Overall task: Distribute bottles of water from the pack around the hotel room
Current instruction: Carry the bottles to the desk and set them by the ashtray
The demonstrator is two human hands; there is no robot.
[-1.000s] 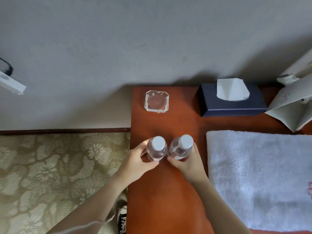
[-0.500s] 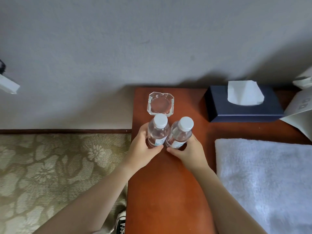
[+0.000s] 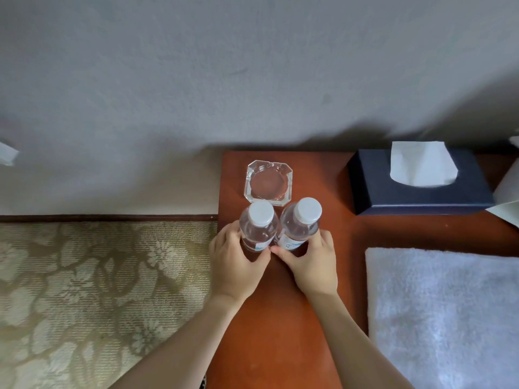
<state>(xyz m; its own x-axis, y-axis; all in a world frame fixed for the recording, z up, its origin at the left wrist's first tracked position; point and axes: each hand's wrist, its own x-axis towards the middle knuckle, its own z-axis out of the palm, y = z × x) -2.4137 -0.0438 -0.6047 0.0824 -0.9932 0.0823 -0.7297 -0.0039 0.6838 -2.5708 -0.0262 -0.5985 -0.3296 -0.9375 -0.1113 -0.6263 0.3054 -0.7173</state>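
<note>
Left hand [image 3: 234,265] grasping left bottle [image 3: 258,227], right hand [image 3: 311,265] grasping right bottle [image 3: 300,224], both pushed farther back on counter [image 3: 280,332], now just beside glass ashtray [image 3: 268,182]

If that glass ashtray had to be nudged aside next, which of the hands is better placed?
The left hand, probably. Its bottle stands right in front of the ashtray, near the table's left edge. The right hand is further right.

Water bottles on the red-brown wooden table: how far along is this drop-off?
Done: two clear plastic water bottles with white caps, left bottle and right bottle, stand upright beside the square glass ashtray. In hand: left hand and right hand grip their bases. Left: letting go; the pack isn't in view.
</note>
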